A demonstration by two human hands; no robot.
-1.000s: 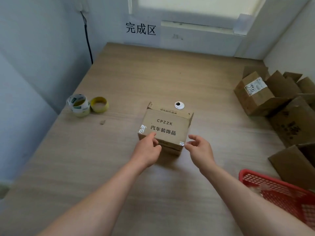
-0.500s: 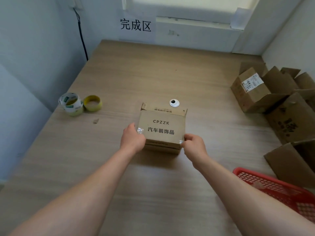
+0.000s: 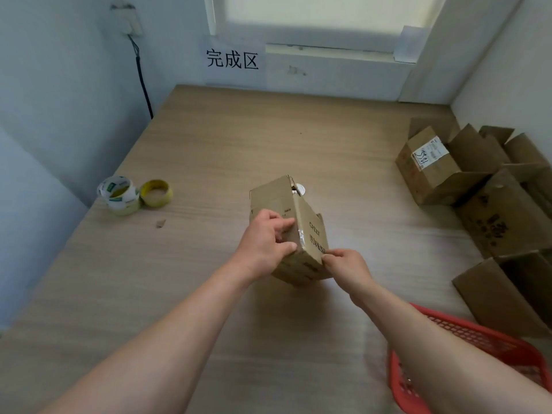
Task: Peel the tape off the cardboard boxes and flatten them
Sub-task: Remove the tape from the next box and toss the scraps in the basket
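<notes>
Gripping the box (image 3: pixel 280 198) from its left side, the left hand (image 3: pixel 265 243) had its fingers curled against the cardboard, fingertips and thumb close together just beside a shiny strip of tape (image 3: pixel 301 239) on the box's edge. The right hand (image 3: pixel 348 268) pinched the near right corner between thumb and fingers. The box was tilted over the middle of the table (image 3: pixel 209 144); whether its low corner touched the wood could not be told. A white disc (image 3: pixel 299 189) showed just behind it. Two rolls (image 3: pixel 119 194) lay touching at the left, more boxes (image 3: pixel 430 171) sat at the right, and a red basket (image 3: pixel 478 336) lay by the right forearm.
</notes>
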